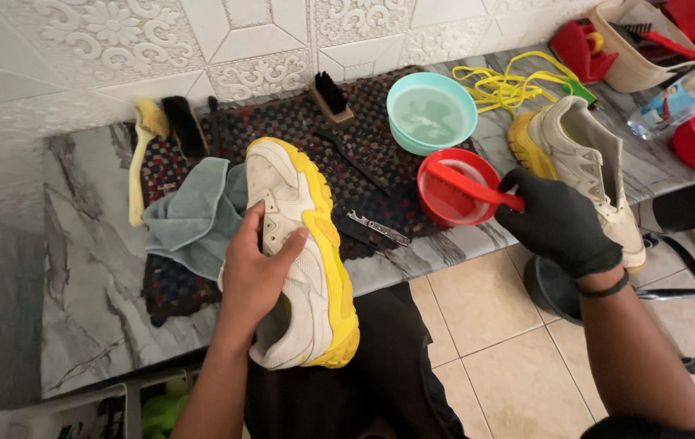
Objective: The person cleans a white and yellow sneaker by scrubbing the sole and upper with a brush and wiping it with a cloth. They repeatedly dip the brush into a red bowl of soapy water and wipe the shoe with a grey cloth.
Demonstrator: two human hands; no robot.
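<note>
Fingers of my left hand (259, 262) are wrapping over the top of the cream-and-yellow shoe (302, 252), pinning it on its side at the counter's (87, 276) edge — thumb up by the laces. My gloved right hand (555, 221) is clamping the red brush (471, 184), its head dipping into the red bowl (455, 187). Bristles are hidden inside the bowl — the shoe's heel is tucked under my wrist. A second shoe (583, 162) is lying just beyond the glove.

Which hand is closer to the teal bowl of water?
Right. The gloved right hand holds a red brush just below the teal bowl; the bare left hand grips the shoe farther left.
</note>
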